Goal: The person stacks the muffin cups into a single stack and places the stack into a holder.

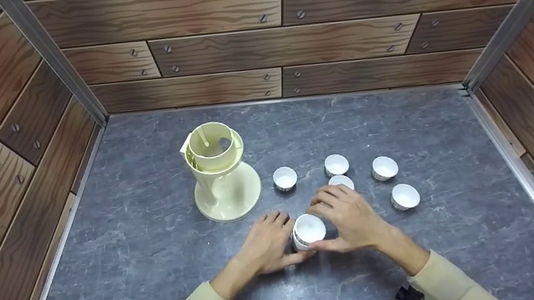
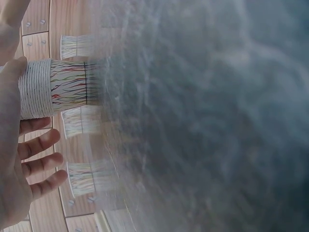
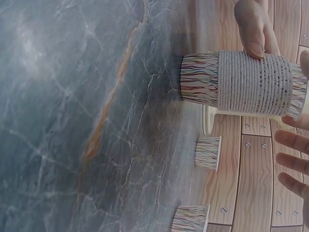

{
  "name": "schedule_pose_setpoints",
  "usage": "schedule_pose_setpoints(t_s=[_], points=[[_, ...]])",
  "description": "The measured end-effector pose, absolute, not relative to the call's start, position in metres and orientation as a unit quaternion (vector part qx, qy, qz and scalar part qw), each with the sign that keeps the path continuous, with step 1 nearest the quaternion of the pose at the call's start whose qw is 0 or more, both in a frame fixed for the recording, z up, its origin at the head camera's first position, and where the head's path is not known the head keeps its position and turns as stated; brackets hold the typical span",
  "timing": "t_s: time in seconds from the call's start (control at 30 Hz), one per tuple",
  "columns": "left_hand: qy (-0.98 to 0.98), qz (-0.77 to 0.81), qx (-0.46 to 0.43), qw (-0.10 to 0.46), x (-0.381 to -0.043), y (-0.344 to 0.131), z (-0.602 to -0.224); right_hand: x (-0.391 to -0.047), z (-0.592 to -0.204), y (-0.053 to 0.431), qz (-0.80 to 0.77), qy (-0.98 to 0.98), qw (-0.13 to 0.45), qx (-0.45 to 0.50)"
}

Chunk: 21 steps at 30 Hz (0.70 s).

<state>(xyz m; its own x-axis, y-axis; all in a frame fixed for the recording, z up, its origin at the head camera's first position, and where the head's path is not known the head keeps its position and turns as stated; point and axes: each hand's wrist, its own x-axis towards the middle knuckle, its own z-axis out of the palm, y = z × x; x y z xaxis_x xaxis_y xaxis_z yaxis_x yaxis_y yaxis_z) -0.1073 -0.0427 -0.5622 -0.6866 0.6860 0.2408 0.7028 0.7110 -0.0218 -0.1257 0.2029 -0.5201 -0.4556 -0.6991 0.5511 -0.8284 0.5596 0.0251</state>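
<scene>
A tall stack of nested white paper cups [image 1: 309, 229] with thin coloured wavy lines stands upright on the table in front of the person. My left hand [image 1: 270, 245] holds the stack from its left side, with the thumb [image 3: 255, 46] against the rims. My right hand [image 1: 351, 219] holds the topmost cup [image 3: 298, 92] by its side, between thumb and fingers. That cup sits a little higher than the packed rims below it. A loose paper cup [image 1: 341, 181] stands just beyond the right hand, partly hidden by its fingers.
A cream plastic stand [image 1: 228, 191] with a round base and an open cylinder on top rises at the back left. Near it is one paper cup [image 1: 285, 179]; several others, including a cup [image 1: 405, 197], stand to the right. Wood-patterned walls [image 1: 228, 52] enclose the dark marbled table [image 1: 108, 279].
</scene>
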Motion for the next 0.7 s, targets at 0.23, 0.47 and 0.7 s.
schedule_pose_setpoints(t_s=[0.23,0.47,0.7], points=[[-0.919,-0.046,-0.376,0.111,-0.1070,-0.0423,-0.5622,-0.1271,-0.5227,0.2021,0.128,-0.842,0.261,0.455],[-0.918,-0.054,-0.376,0.109,-0.1075,-0.0421,-0.5621,-0.1271,-0.5229,0.2018,0.128,-0.843,0.252,0.458],[-0.919,-0.050,-0.377,0.105,-0.1080,-0.0430,-0.5622,-0.1273,-0.5249,0.2027,0.118,-0.853,0.230,0.453]])
